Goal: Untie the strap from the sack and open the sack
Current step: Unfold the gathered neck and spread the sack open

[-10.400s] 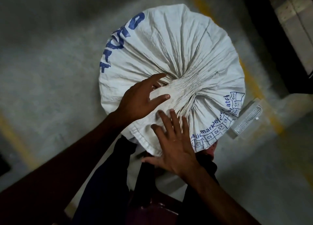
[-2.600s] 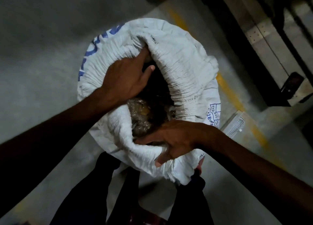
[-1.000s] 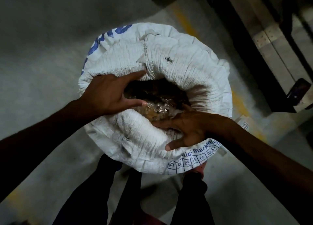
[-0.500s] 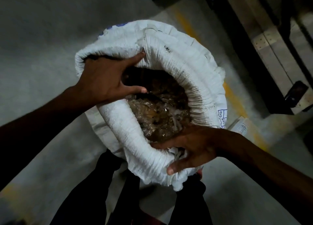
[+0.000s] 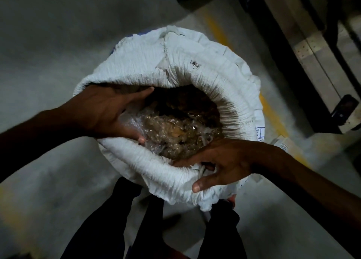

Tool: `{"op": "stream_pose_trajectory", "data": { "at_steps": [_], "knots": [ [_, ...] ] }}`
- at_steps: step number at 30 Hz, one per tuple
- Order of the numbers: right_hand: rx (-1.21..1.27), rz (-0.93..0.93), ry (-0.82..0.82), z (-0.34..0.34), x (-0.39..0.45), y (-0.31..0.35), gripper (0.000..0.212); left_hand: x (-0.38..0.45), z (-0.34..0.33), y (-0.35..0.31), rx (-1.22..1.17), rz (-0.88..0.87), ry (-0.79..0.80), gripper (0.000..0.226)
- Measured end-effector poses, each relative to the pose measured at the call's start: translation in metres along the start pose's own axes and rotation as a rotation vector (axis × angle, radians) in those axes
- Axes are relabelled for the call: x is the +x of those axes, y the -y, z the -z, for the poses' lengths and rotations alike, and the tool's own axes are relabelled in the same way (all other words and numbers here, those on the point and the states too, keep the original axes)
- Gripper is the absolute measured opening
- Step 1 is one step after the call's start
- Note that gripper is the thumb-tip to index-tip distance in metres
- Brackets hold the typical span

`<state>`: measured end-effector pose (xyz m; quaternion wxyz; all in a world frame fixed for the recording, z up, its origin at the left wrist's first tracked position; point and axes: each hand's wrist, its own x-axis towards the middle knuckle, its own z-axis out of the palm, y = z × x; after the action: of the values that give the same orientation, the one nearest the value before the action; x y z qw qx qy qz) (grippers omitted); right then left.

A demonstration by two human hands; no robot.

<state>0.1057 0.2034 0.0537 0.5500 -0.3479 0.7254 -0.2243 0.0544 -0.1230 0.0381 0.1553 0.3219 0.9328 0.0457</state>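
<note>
Standing on the grey floor (image 5: 48, 44), the white woven sack (image 5: 195, 59) gapes wide, its mouth rolled back into a thick crinkled rim. The left hand (image 5: 109, 110) grips that rim on its side, fingers curled inside the opening, thumb across the top. Opposite, the right hand (image 5: 224, 161) clutches the near edge, fingers tucked in, thumb pressed outside. Between the hands lies a clear plastic liner (image 5: 172, 133) over brownish contents.
</note>
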Motion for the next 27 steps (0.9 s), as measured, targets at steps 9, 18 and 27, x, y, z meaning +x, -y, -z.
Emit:
{"op": "stream_pose_trajectory", "data": {
  "at_steps": [9,18,27],
  "knots": [
    [-0.295,-0.035,-0.332,0.028,-0.034,-0.022,0.087,-0.01,0.011,0.007,-0.244,0.125,0.216,0.138],
    [-0.303,-0.236,-0.557,0.03,-0.054,-0.047,0.098,-0.013,0.006,0.013,-0.25,0.217,0.218,0.126],
    [-0.146,-0.389,-0.535,0.025,-0.059,-0.046,0.116,-0.011,0.011,0.007,-0.277,0.337,0.256,0.123]
  ]
}}
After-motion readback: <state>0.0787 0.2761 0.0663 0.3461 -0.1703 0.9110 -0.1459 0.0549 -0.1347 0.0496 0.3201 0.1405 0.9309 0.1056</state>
